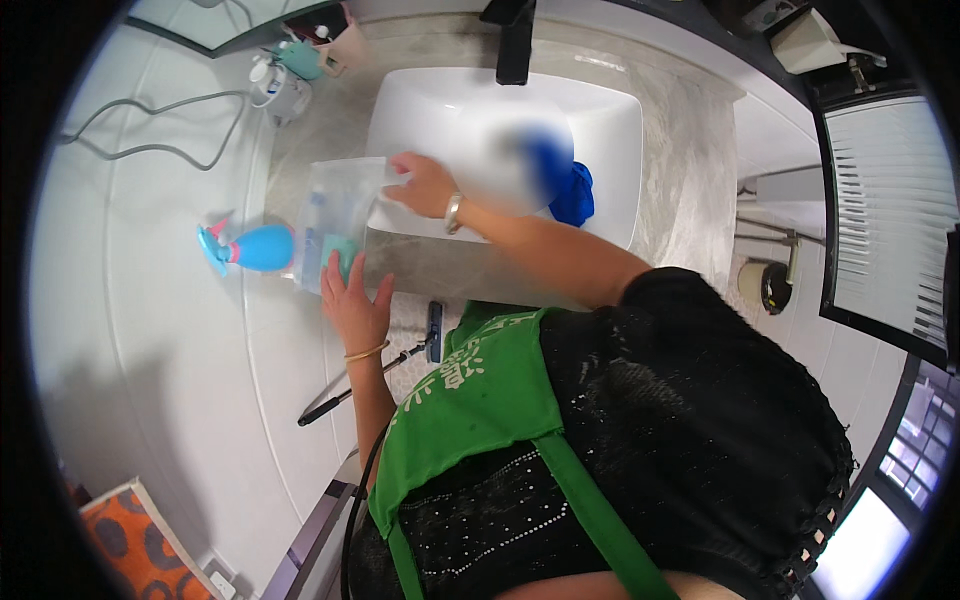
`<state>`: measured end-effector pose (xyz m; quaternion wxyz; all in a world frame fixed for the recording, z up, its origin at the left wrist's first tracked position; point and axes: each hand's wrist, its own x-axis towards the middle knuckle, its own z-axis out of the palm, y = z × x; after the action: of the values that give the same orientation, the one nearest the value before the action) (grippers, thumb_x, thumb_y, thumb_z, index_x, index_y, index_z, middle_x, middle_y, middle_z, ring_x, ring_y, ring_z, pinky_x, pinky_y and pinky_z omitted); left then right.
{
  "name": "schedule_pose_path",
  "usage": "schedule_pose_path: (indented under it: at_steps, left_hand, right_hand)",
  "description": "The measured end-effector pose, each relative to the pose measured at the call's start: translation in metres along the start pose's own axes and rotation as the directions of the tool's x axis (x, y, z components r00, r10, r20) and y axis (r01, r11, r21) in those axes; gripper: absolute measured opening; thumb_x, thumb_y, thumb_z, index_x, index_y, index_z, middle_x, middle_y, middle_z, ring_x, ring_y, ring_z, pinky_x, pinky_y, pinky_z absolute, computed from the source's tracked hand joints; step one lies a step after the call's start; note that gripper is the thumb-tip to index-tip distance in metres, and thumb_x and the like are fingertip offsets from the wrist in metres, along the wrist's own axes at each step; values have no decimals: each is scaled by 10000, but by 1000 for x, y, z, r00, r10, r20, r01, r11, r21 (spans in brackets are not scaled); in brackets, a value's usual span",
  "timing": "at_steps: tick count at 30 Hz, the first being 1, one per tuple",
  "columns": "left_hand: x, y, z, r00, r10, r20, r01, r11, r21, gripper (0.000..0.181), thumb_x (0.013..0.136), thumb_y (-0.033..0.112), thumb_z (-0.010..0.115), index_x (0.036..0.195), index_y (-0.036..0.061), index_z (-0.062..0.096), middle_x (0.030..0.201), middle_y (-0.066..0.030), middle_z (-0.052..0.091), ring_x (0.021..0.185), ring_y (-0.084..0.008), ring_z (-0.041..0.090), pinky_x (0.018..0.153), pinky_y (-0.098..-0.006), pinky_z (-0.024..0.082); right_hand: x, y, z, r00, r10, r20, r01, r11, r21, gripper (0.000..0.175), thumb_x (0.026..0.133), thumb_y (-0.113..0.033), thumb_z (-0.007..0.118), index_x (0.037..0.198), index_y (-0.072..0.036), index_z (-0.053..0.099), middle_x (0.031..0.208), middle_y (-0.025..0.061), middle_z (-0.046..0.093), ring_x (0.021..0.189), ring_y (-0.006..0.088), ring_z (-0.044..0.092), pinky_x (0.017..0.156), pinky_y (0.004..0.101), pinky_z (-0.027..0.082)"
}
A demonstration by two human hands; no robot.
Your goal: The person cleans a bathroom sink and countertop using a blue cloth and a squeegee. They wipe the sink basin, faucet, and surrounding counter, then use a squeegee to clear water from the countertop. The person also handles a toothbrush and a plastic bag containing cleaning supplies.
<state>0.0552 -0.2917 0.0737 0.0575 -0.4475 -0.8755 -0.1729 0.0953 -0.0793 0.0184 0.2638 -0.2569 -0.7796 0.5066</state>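
Note:
A translucent plastic container (pixel 341 196) lies on the stone-look counter at the left of the sink, with a pale green item and blue pieces showing through it. My left hand (pixel 354 304) rests its spread fingers at the container's near end, over the green item (pixel 340 253). At the container's far right edge is my right hand (pixel 426 186), slightly blurred; whether its fingertips grip the edge is unclear. A blue cloth (pixel 576 196) lies in the white sink (pixel 619 135), partly covered by a blurred patch. Left of the container is a blue spray bottle (pixel 264 248) with pink parts.
A black faucet (pixel 514 49) overhangs the basin. White and teal cups (pixel 281 90) stand at the counter's back left. Below the counter, a black-handled floor tool (pixel 375 375) leans across the floor. A ribbed-glass panel (pixel 885 217) stands at the right.

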Motion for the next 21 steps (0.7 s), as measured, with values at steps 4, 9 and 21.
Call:
schedule_pose_path:
  at_steps: [4,9,21]
  left_hand:
    - [1,10,4,1000,-23,17,23,1000,5,450,737,244,705,1134,77,575,1317,-169,420,1184,-390,401,958,-495,350]
    - [19,50,-7,999,-31,36,40,962,-271,337,768,133,657,1089,47,599,1216,-155,517,1110,-333,486,918,-415,402]
    - [57,121,26,906,-60,419,383,540,-750,156,838,76,606,968,-7,635,891,-72,665,781,-108,614,706,-229,485]
  right_hand:
    - [-24,82,-126,938,245,243,-43,782,-622,368,746,-170,618,1105,-101,580,1007,147,627,958,294,605,821,390,493]
    - [-56,127,-177,874,480,79,-247,577,-778,398,767,-185,632,1133,-84,514,1179,190,503,1069,371,516,857,426,477]
    - [-57,106,-228,836,542,82,-529,758,381,190,723,-114,602,877,-18,659,666,-7,569,602,89,506,545,247,436]
